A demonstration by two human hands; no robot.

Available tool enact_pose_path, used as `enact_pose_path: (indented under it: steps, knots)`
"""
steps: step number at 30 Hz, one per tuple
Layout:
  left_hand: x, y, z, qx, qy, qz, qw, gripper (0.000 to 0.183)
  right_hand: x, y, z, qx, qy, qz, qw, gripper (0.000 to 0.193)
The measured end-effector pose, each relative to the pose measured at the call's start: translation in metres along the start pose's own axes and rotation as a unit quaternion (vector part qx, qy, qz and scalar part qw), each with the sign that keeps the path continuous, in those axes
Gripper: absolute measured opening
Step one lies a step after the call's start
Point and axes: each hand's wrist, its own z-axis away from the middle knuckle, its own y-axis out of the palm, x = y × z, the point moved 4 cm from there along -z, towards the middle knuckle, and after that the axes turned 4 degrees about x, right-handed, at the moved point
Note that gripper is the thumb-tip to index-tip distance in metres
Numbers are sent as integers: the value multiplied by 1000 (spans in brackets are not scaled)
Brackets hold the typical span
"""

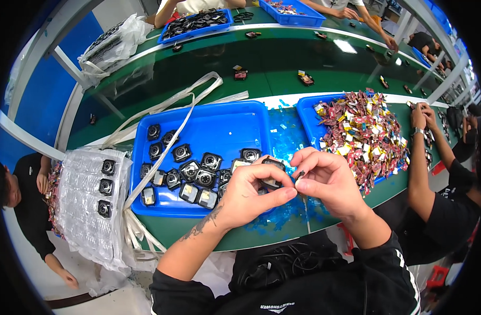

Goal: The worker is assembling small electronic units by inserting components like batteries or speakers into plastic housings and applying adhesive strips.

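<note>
My left hand (245,195) is closed around a black watch case (271,181), partly hidden by the fingers. Close beside it, my right hand (329,182) pinches a small dark piece (300,175) between thumb and fingertips; its kind is too small to make out. Both hands are above the near edge of the green bench. Left of them, a blue tray (240,115) holds several black watch cases (205,177), some round side up and others showing a pale inner face. To the right is a second blue tray (308,118) heaped with small red circuit boards (363,136) with yellow and white tabs.
A bubble-textured plastic tray (83,210) with three watch cases stands at left, white straps (172,131) trailing beside it. Beyond runs a green conveyor (277,79) carrying scattered parts. Co-workers sit opposite and at right; a co-worker's hands (421,115) are near the heaped tray.
</note>
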Motion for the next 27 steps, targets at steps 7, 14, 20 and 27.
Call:
enact_pose_path:
  steps: [7,14,20,27]
  knots:
    - [-13,3,1,-39,72,-172,982,12,2,1,-3,20,69,-44,996,12]
    - [-18,13,-4,-100,101,-216,966,13,7,-6,-3,27,-2,119,993,10]
    - [-10,8,-1,-47,87,-236,967,15,12,-6,0,5,0,132,991,6]
    - [-9,9,0,-67,37,-239,968,13,27,-11,-4,71,0,258,964,6]
